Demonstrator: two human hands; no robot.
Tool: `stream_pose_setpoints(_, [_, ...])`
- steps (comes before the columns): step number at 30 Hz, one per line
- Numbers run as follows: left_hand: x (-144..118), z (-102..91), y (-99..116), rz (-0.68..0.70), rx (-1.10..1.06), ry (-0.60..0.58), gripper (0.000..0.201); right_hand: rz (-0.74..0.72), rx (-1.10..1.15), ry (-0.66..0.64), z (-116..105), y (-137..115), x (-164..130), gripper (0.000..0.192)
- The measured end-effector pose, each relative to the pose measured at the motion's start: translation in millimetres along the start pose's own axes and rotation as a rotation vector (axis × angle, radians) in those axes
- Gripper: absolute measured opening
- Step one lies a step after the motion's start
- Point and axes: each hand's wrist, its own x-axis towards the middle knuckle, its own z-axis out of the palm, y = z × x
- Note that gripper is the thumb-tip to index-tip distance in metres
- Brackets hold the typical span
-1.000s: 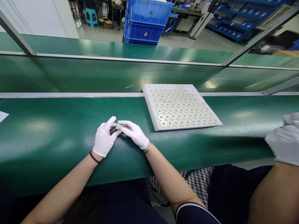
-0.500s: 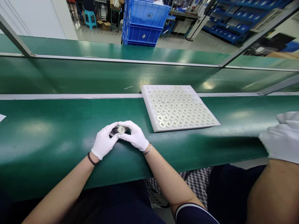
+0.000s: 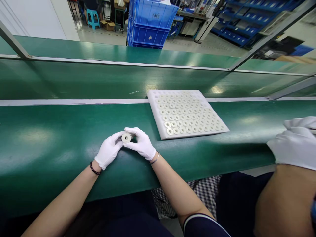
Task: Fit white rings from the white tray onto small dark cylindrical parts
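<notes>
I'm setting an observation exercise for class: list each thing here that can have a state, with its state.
Piece: held, holed end facing the camera
Left hand: gloved, gripping the piece
Right hand: gloved, gripping the piece
Tray: lying down, loaded
Rings: in rows on the tray
Crates: stacked
Stool: upright
Co-worker's hand: gloved

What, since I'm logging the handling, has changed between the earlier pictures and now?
The ring-ended piece has been turned: its pale end, which pointed right, now faces the wearer with the hole showing, and its dark body is largely hidden. The right hand now has finger above and thumb below that end. The left hand keeps hold. The white tray stayed on the green bench.
</notes>
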Motion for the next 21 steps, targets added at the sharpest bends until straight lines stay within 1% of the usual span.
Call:
stream_pose_setpoints(4, [0.0,0.7,0.7,0.011,0.048,0.023,0.036,0.012,0.011,0.003,0.9,0.3,-0.8,0.052])
stream_pose_setpoints(6, [-0.7,0.9,-0.5,0.036,0.112,0.055,0.033,0.027,0.017,-0.004,0.8,-0.2,-1.0,0.052])
stream_pose_setpoints(10, [-2.4,0.5,-3.4,0.169,0.311,0.179,0.026,0.068,0.044,-0.027,0.3,-0.4,-0.8,0.054])
stream_pose_setpoints(15, [-4.5,-0.6,-4.2,0.320,0.447,0.295,0.022,0.105,0.080,-0.035,0.6,1.3,-0.3,0.054])
stream_pose_setpoints(18, [-5.3,-1.0,-3.1,0.363,0.522,0.337,0.022,0.121,0.080,-0.037,0.4,1.8,0.1,0.051])
stream_pose_setpoints(21, [-5.3,-0.9,-1.4,0.408,0.559,0.361,0.021,0.108,0.082,-0.053,-0.5,1.9,0.4,0.049])
